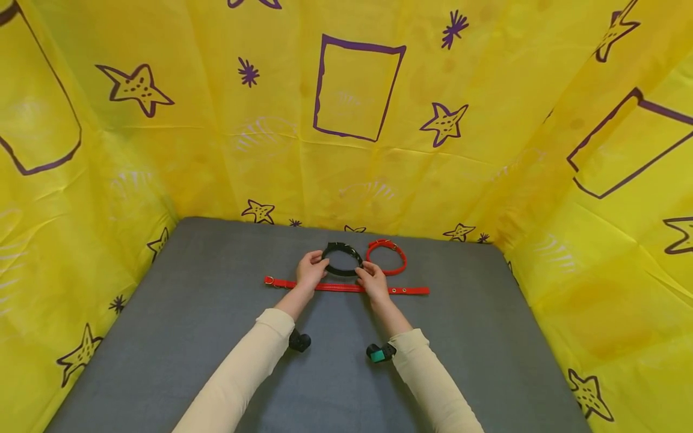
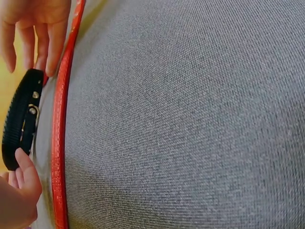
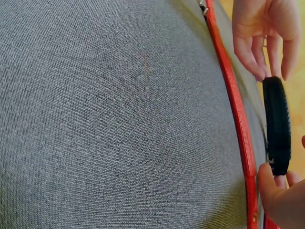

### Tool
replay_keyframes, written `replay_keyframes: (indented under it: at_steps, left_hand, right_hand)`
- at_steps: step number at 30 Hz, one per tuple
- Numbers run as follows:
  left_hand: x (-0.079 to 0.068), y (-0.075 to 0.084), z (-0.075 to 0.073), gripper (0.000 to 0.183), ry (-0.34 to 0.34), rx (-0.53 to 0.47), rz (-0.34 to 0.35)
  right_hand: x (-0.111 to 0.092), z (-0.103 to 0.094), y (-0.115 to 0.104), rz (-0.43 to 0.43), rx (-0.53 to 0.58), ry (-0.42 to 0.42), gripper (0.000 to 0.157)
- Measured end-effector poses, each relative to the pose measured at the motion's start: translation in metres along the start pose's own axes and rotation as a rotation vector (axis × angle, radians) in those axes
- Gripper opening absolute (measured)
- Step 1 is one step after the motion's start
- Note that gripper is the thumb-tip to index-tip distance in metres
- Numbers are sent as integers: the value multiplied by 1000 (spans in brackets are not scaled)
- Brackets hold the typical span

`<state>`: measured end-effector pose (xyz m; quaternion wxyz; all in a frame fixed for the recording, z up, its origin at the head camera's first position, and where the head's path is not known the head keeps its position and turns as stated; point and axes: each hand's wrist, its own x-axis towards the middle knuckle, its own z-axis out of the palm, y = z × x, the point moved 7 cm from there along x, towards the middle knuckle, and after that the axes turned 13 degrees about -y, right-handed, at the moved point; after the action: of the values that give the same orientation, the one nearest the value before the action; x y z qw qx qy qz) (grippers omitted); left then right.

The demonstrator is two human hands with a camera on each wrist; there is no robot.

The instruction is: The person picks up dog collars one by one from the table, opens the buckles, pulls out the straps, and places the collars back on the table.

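A black collar [image 1: 342,272], fastened into a loop, is held between both hands near the back of the grey surface. My left hand [image 1: 311,270] pinches its left side, the thumb on the near face. On the opposite side, my right hand [image 1: 373,281] grips it between thumb and fingers. Metal eyelets show on the black collar [image 2: 19,114] in the left wrist view. Beneath the wrists lies a red collar [image 1: 338,288], unfastened and stretched straight from left to right. Just right of the black loop lies a second red collar [image 1: 403,258], closed into a ring.
The grey padded surface [image 1: 216,313] extends toward me on both sides of the forearms. Yellow cloth walls [image 1: 357,168] with purple drawings enclose the back, left and right. A small black device [image 1: 299,341] is on the left wrist, another black device [image 1: 381,353] on the right.
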<state>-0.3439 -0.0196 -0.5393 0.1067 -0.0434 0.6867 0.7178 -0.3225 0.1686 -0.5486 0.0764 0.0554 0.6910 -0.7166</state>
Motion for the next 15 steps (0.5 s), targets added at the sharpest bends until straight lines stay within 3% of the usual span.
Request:
replay_keyframes:
  at_steps: [3, 9, 15]
  left_hand:
    - [-1, -1, -2, 39, 29, -32, 7]
    - [-3, -5, -3, 37, 24, -94, -3]
    - [-9, -6, -4, 38, 21, -129, 57]
  right_hand:
    - [-1, -3, 1, -9, 50, 21, 43]
    - [-1, -7, 3, -19, 96, 29, 41]
    - [-2, -8, 5, -23, 109, 26, 42]
